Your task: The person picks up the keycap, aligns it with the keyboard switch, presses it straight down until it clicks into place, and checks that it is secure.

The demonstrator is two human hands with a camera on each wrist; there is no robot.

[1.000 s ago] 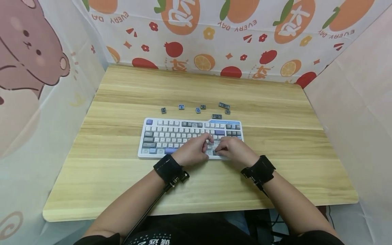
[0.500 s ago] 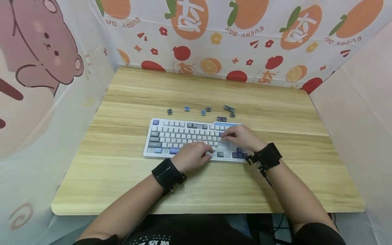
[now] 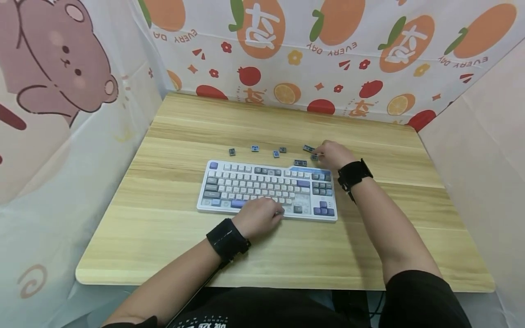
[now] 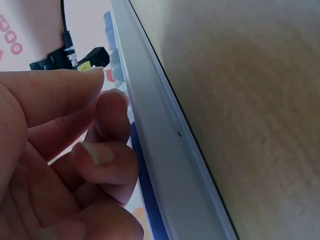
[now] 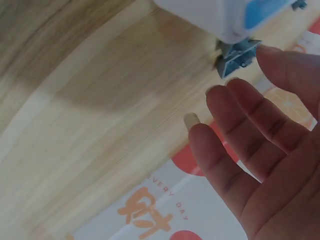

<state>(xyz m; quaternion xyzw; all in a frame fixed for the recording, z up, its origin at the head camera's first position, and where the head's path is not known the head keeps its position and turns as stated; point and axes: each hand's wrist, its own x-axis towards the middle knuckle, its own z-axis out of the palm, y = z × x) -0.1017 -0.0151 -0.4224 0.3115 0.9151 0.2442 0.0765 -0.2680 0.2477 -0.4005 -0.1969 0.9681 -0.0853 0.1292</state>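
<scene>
A white keyboard (image 3: pixel 266 191) with white, grey and purple keycaps lies on the wooden table. Bare pale patches show at its right side, around a lone grey keycap (image 3: pixel 297 209). My left hand (image 3: pixel 259 216) rests at the keyboard's front edge, fingers loosely curled and nothing visible between them in the left wrist view. My right hand (image 3: pixel 334 155) is behind the keyboard's back right corner, fingertips at a long dark keycap (image 3: pixel 308 148) and a small keycap (image 3: pixel 314 157). In the right wrist view its fingers (image 5: pixel 225 107) are spread, the thumb close to an upturned keycap (image 5: pixel 237 57).
Several loose keycaps lie upside down behind the keyboard, among them a wide keycap (image 3: pixel 300 162) near its back edge and a blue keycap (image 3: pixel 255 148) farther left. Printed cloth (image 3: pixel 303 77) hangs behind the wooden table (image 3: pixel 164 246) and at both sides.
My right hand has moved from the keyboard's lower right, over its right side, to the loose keycaps behind it. My left hand has drawn back slightly to the front edge.
</scene>
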